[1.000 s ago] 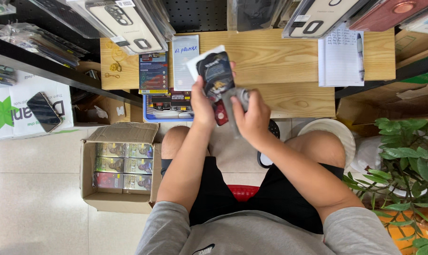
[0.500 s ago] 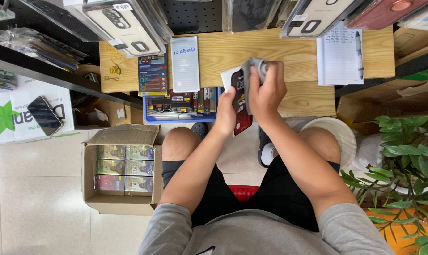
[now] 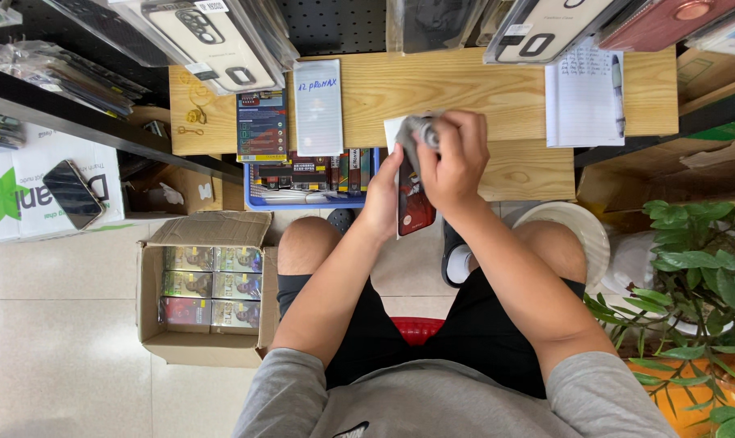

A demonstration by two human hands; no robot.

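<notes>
I sit facing a wooden desk (image 3: 481, 89). My left hand (image 3: 383, 199) grips the edge of a flat package (image 3: 416, 207) with a dark red and black print, held upright over the desk's front edge. Its upper part is hidden by my right hand (image 3: 452, 158), which is closed around a small grey device (image 3: 420, 134) pressed to the top of the package. A white sheet shows just behind the grey device.
A white box (image 3: 318, 105) and a printed pack (image 3: 262, 126) lie on the desk's left part, a notepad with pen (image 3: 585, 97) to the right. Below sit a blue tray of packs (image 3: 302, 182) and an open carton of boxes (image 3: 209, 288). A potted plant (image 3: 700, 276) stands right.
Both hands have carried the package and the grey device to the right and forward, from above my lap to over the desk's front edge. My right hand now covers the package's top.
</notes>
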